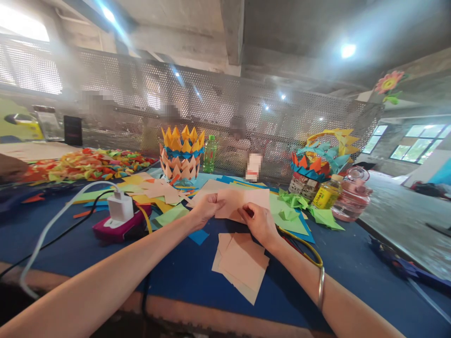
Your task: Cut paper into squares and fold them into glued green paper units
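Both hands work one peach paper sheet (237,203) lying flat near the middle of the blue bench (352,263). The left hand (206,210) has its grip closed, pinching the sheet's left edge; the right hand (259,223) presses fingers and thumb down on its lower right part, also gripping it. The sheet looks barely folded, so this piece seems at an early stage. Just below lies a stack of peach squares (241,265), apparently unfolded and waiting. Behind stand a finished paper crown basket (181,155) and another paper basket (313,171), and a heap of folded pieces (84,164) lies far left, suggesting much is already made.
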